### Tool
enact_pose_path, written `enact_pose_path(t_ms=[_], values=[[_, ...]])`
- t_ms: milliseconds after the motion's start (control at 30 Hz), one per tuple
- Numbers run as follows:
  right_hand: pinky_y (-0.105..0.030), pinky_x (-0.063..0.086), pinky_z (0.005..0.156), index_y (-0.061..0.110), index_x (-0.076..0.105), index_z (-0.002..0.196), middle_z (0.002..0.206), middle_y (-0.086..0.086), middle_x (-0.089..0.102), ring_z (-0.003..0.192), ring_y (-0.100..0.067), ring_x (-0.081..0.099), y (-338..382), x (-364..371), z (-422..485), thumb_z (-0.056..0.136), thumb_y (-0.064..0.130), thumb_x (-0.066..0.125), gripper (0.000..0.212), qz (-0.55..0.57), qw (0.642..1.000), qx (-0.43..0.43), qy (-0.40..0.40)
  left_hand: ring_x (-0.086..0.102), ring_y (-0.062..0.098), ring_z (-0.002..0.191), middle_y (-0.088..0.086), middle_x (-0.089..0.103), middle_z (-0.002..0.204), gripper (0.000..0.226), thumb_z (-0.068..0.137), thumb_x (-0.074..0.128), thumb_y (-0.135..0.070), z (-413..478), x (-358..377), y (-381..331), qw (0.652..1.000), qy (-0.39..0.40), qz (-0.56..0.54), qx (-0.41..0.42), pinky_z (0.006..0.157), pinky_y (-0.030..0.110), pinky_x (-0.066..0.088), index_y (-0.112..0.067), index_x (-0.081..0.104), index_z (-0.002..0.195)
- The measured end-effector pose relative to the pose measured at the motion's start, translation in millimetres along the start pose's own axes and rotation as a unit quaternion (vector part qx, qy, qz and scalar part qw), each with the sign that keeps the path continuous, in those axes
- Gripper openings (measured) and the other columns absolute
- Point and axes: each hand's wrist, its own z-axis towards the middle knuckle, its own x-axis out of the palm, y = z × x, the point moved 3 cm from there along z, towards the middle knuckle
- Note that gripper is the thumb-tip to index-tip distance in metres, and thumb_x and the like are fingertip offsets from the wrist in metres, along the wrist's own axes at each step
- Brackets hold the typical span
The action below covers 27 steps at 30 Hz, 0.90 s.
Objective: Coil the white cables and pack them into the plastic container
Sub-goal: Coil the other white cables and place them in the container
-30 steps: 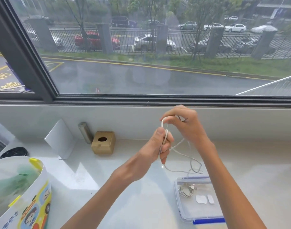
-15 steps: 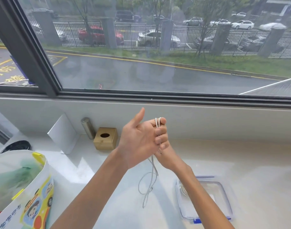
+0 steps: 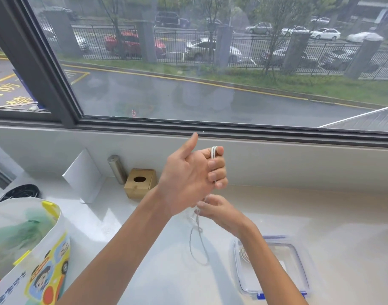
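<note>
The white cable [image 3: 214, 151] is thin, soft and very light; I think it will bend any way I push it, and it will spring open again if I let go; it looks smooth, so it may slip through loose fingers. It will not break from a gentle squeeze, but a hard tug on the ends could hurt it.

The best place to hold it, I think, is right across the loops, so all the turns stay together; the free part should run lightly through the other hand.

The left hand [image 3: 188, 177] is up in the air with the thumb sticking up; its fingers are curled in, and the loops go over the top finger and down inside the fist. The right hand [image 3: 219, 213] is just under it; its fingers are bent round the strands there. It is a bit blurry, but I judge that it pinches them.

The cable looks white to pale grey, like a skinny string; below the right hand a loose loop of it hangs down over the white ledge [image 3: 342, 227].

The plastic container [image 3: 299, 263] is clear with blue edges; it sits open on the ledge near my right arm, well below the cable; a coiled cable [image 3: 244, 254] is already inside.
</note>
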Motion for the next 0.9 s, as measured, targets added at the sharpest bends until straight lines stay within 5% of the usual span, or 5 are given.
enact_pose_path(t_ms=[100, 367, 467, 567, 900], values=[[-0.040, 0.033, 0.103, 0.017, 0.068, 0.111, 0.108, 0.001, 0.064, 0.113, -0.025, 0.045, 7.8, -18.0, -11.2, 0.084, 0.013, 0.061, 0.028, 0.186, 0.982, -0.027, -0.021, 0.031, 0.012, 0.053, -0.003, 0.029, 0.066, 0.031, 0.100, 0.034, -0.035, -1.5, -2.5, 5.6, 0.999, -0.043, 0.018, -0.008, 0.054, 0.026, 0.035, -0.013, 0.050, 0.086], [-0.025, 0.015, 0.123, 0.026, 0.019, 0.158, 0.166, 0.012, 0.019, 0.153, -0.003, 0.013, 79.8, -23.8, -30.3, 0.090, 0.001, 0.046, 0.078, -0.226, 0.908, -0.259, -0.239, 0.025, 0.010, 0.050, -0.003, 0.022, 0.067, 0.026, 0.103, 0.033, -0.021, -2.4, -1.0, 11.7, 0.987, -0.092, 0.126, -0.028, 0.048, 0.022, 0.030, -0.016, 0.045, 0.081], [-0.019, 0.052, 0.089, 0.017, 0.063, 0.122, 0.115, 0.011, 0.073, 0.110, -0.003, 0.065, 89.2, 1.6, -25.0, 0.092, 0.005, 0.048, 0.036, -0.070, 0.962, -0.227, -0.137, 0.026, 0.010, 0.051, -0.003, 0.024, 0.066, 0.028, 0.103, 0.032, -0.026, 1.0, 7.7, 11.5, 0.992, -0.058, 0.111, -0.025, 0.051, 0.023, 0.030, -0.015, 0.046, 0.082], [-0.027, 0.040, 0.058, 0.017, 0.055, 0.071, 0.056, 0.011, 0.056, 0.054, -0.006, 0.050, 64.3, 26.5, -20.3, 0.100, 0.006, 0.051, 0.031, -0.014, 0.974, -0.151, -0.170, 0.027, 0.013, 0.053, -0.001, 0.027, 0.067, 0.042, 0.100, 0.031, -0.046, 8.9, 8.0, 4.6, 0.997, -0.035, 0.066, -0.017, 0.054, 0.028, 0.031, -0.011, 0.049, 0.085], [-0.035, 0.050, 0.063, 0.027, 0.057, 0.091, 0.065, 0.008, 0.057, 0.061, -0.014, 0.051, 67.9, 16.6, -72.7, 0.102, 0.031, 0.050, 0.013, -0.514, 0.837, -0.142, -0.123, 0.040, 0.017, 0.057, 0.001, 0.038, 0.069, 0.078, 0.087, 0.025, -0.075, 21.0, -50.3, 23.4, 0.984, -0.110, 0.138, 0.004, 0.063, 0.031, 0.048, -0.004, 0.051, 0.108]])
